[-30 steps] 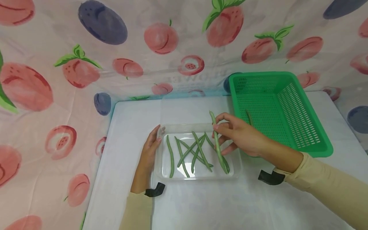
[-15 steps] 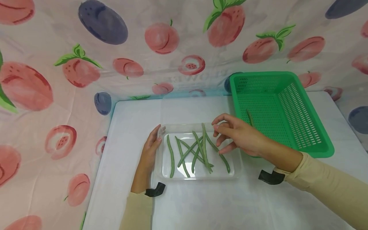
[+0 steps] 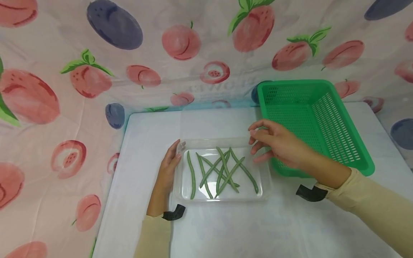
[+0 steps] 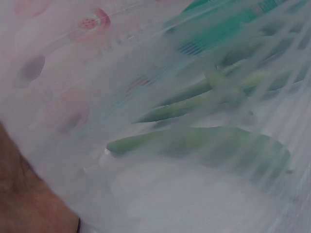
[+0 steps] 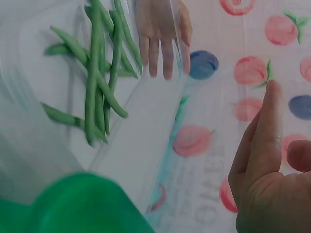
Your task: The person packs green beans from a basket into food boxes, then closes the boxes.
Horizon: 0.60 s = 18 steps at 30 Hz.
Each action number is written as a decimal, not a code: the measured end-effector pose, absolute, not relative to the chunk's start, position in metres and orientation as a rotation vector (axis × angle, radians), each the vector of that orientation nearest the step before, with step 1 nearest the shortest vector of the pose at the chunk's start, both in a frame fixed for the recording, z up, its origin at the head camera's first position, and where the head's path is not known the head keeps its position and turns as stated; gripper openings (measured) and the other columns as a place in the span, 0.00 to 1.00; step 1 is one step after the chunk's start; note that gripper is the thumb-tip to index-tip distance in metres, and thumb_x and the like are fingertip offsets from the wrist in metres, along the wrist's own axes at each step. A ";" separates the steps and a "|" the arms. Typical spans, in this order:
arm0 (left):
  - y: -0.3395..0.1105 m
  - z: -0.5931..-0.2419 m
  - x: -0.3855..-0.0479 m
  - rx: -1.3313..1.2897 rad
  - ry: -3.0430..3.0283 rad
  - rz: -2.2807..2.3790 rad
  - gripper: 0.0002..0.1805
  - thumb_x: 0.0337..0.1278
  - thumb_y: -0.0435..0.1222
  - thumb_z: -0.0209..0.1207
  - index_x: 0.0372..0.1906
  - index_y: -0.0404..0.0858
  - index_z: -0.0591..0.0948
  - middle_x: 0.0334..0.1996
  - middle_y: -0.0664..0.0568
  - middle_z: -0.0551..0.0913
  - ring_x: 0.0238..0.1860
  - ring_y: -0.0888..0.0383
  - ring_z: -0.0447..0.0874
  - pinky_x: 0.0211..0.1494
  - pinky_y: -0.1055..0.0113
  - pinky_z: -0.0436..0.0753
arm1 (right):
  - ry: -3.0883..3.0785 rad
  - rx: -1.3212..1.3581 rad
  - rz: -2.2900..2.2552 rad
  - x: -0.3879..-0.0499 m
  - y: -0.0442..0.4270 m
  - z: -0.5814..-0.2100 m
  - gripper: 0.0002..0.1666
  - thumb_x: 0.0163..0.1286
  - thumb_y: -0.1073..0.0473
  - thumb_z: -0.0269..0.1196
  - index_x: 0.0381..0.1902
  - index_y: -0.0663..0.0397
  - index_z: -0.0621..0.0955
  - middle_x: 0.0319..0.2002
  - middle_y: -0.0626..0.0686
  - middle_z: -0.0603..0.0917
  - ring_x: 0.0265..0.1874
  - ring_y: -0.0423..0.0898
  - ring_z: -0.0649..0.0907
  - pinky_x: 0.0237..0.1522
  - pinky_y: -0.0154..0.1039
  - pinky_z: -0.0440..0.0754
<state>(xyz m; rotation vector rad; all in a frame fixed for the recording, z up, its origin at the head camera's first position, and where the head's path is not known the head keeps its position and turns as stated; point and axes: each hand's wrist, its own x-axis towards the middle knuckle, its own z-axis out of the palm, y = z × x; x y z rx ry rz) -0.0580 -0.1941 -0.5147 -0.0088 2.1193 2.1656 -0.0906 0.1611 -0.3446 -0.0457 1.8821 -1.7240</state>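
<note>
Several green beans lie loosely crossed in a clear plastic container. At its left end my left hand holds the wall, with the thumb by the rim; in the right wrist view its fingers show through the plastic. My right hand is raised between the container and a green basket, holding nothing, its fingers apart and loosely bent. It covers part of the basket's left side. The left wrist view looks hazily through the plastic at one bean close by.
White cloth covers the table. Behind and to the left rises a fruit-patterned sheet. The basket's tall slotted walls stand close to the container's right end.
My right hand has let go of a green bean, which now lies slanted across the others in the container. The hand has then moved right and away toward the basket. My left hand stays put.
</note>
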 end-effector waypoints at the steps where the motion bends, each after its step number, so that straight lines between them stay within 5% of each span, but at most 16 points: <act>1: -0.194 -0.515 -0.058 -0.009 2.123 2.164 0.28 0.79 0.39 0.47 0.79 0.54 0.62 0.79 0.62 0.61 0.79 0.52 0.59 0.75 0.39 0.66 | 1.892 -0.041 -1.732 -0.093 0.165 -0.343 0.18 0.80 0.49 0.56 0.60 0.50 0.70 0.45 0.56 0.78 0.37 0.47 0.86 0.42 0.52 0.90; 18: -0.194 -0.515 -0.058 0.002 2.120 2.172 0.28 0.79 0.39 0.47 0.79 0.53 0.62 0.79 0.61 0.61 0.79 0.52 0.58 0.77 0.40 0.62 | 1.955 0.075 -1.848 -0.140 0.227 -0.341 0.19 0.77 0.52 0.61 0.58 0.53 0.70 0.43 0.50 0.84 0.38 0.47 0.87 0.45 0.46 0.90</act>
